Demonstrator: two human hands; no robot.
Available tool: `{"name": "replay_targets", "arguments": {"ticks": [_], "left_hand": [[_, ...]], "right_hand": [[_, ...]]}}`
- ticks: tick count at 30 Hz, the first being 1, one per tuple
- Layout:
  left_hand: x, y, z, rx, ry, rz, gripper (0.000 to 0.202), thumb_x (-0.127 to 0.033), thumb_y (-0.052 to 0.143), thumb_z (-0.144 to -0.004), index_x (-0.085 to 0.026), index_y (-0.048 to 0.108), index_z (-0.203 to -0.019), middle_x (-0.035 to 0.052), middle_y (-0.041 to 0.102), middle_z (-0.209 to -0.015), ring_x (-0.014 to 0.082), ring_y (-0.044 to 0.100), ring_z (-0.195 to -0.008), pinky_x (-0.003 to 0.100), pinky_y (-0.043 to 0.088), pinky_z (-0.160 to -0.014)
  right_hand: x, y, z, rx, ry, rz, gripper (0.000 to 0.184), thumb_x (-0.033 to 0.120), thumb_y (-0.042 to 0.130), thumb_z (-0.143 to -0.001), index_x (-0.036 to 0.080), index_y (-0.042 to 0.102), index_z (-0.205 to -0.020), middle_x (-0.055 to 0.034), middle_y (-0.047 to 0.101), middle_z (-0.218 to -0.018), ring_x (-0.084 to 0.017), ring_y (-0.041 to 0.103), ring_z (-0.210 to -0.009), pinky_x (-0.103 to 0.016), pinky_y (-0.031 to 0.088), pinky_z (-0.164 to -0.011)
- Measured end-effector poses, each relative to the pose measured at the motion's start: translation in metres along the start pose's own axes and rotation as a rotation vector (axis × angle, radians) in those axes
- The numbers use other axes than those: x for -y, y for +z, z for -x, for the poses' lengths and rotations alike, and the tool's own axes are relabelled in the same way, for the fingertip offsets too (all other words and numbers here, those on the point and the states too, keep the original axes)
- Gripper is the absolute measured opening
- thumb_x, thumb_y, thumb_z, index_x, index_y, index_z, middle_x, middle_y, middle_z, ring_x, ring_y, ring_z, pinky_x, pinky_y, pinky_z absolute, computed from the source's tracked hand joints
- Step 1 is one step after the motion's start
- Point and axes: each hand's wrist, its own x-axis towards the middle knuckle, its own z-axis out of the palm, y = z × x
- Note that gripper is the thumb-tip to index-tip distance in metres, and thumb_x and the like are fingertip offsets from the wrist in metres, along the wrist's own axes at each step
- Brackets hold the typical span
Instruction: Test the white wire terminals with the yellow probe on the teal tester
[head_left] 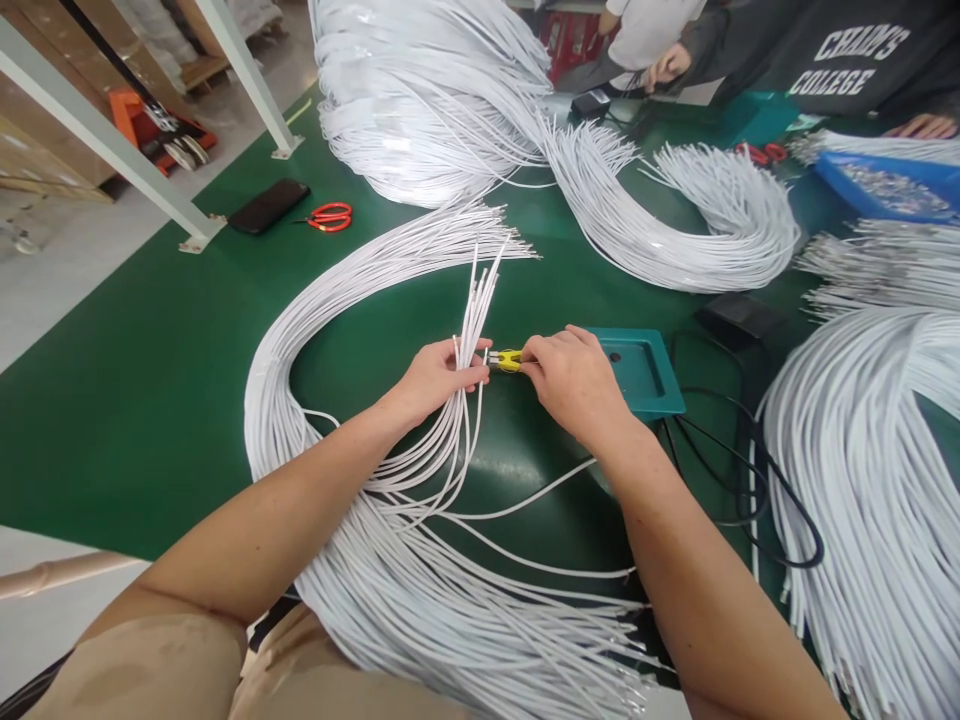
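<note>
My left hand (439,375) is closed around a small bunch of white cables (474,315), whose ends stick up above the fingers. In my right hand (574,375) is a pair of yellow-handled pliers (507,360). The jaws of the pliers point left and meet a cable end beside my left fingertips; whether they grip it I cannot tell. A long curved bundle of white cables (274,390) runs around my left forearm, and its other ends lie below my hands near the table's front edge.
Red-handled scissors (330,217) and a black phone (268,206) lie at the left on the green table (172,370). A teal tray (651,372) and black cords (780,480) are right of my hand. More cable bundles (435,100) lie behind. A blue bin (889,188) and co-workers (832,60) are across.
</note>
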Motion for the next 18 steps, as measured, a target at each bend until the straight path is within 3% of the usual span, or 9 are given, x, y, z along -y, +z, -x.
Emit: {"name": "replay_targets", "arguments": {"ticks": [6,13,15,18], "left_hand": [[0.003,0.002,-0.004,-0.071,0.06,-0.162,0.043,-0.023,0.07,-0.07,-0.016,0.067,-0.112,0.0023,0.069,-0.081,0.0105,0.06,-0.064,0.026,0.049,-0.068],[0.001,0.007,-0.005,-0.079,0.059,-0.245,0.03,-0.02,0.068,-0.067,-0.012,0.07,-0.096,0.0028,0.071,-0.08,0.0103,0.059,-0.059,0.025,0.05,-0.068],[0.002,0.009,-0.006,-0.076,0.05,-0.242,0.03,-0.02,0.068,-0.067,-0.012,0.07,-0.095,0.003,0.071,-0.079,0.0107,0.06,-0.06,0.025,0.05,-0.067],[0.004,0.009,-0.009,-0.083,0.057,-0.243,0.024,-0.019,0.068,-0.066,-0.012,0.071,-0.089,0.0035,0.071,-0.079,0.0113,0.06,-0.061,0.025,0.05,-0.068]], "right_hand": [[-0.003,0.0,0.0,-0.026,-0.042,0.008,0.016,0.007,0.05,-0.079,0.016,0.063,-0.077,-0.0069,0.065,-0.069,-0.023,0.051,-0.081,-0.034,0.034,-0.082],[-0.003,0.002,-0.002,-0.06,-0.028,0.04,0.016,0.01,0.051,-0.081,0.017,0.064,-0.076,-0.0058,0.064,-0.065,-0.022,0.05,-0.079,-0.036,0.035,-0.087],[-0.005,-0.001,-0.001,-0.073,-0.015,0.032,0.012,0.017,0.054,-0.084,0.018,0.065,-0.08,-0.0056,0.066,-0.069,-0.022,0.053,-0.082,-0.039,0.033,-0.094],[-0.011,-0.002,0.003,-0.197,0.084,0.103,0.02,0.028,0.052,-0.089,0.015,0.066,-0.096,-0.0109,0.07,-0.095,-0.026,0.054,-0.099,-0.05,0.024,-0.105]]}}
